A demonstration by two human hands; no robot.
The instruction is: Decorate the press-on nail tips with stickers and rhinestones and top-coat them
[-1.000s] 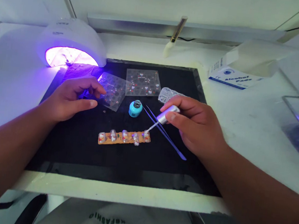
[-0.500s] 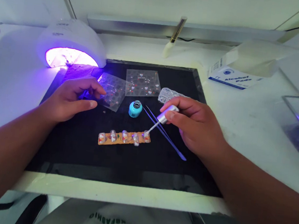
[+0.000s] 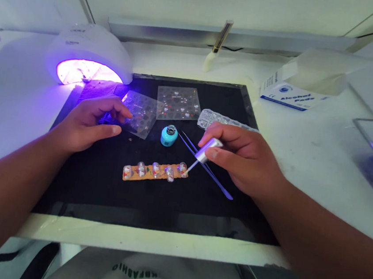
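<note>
My right hand grips the silver cap of a nail polish brush. The brush slants down left, its tip at the rightmost of several decorated false nails. These sit in a row on a wood-coloured strip. Behind the strip stands an uncapped turquoise bottle. Crossing under the brush, blue tweezers lie on the black mat. My left hand hovers at the left with thumb and fingers apart, holding nothing, near a clear sticker sheet.
A lit white nail lamp stands at the back left. A second sticker sheet and a clear compartment case lie on the mat. Behind are a gold-handled brush and, at right, an alcohol pads box.
My right hand has shifted slightly downward, and the brush tip has moved from the top of the rightmost nail to its lower right edge. My left hand stays put.
</note>
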